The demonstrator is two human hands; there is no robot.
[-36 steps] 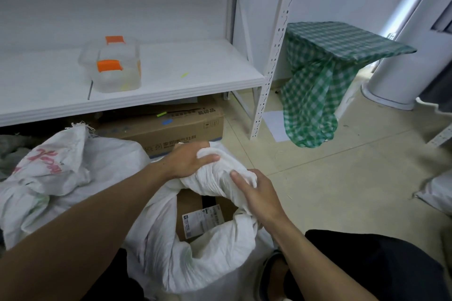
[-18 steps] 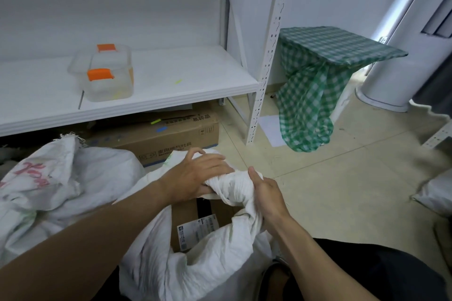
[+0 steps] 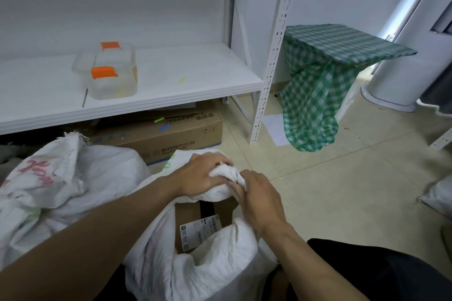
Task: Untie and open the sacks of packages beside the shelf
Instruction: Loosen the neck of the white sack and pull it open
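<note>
Both hands are clamped on the same wad of white woven cloth: the left hand (image 3: 200, 176) lies over the top of it with fingers curled down around it, and the right hand (image 3: 260, 200) meets it from the other side, its fingertips dug into the folds. That wad is the gathered rim (image 3: 226, 173) of the sack (image 3: 195, 266), sitting directly between the two hands and touching both, so neither hand is nearer than the other. Whether a knot or cord remains inside the bunch cannot be told, since the fingers cover it. The bunch's long axis appears to run across from one palm to the other; from there the rolled edge of the sack curves under the right wrist and back toward the person. Just below and behind the hands the mouth already gapes, facing up toward the camera, and a brown package (image 3: 193, 212) with a printed label (image 3: 199, 231) shows inside it. The coming move likely turns on this: the hands need to draw apart along the bunch's axis, left hand outward to its own side and right hand to its own, to spread the folds and widen the mouth. Beyond the left forearm lies a second sack (image 3: 61, 178) with red writing, slumped against the shelf (image 3: 183, 85), and ahead of the left knuckles a cardboard box (image 3: 171, 139) sits under that shelf.
</note>
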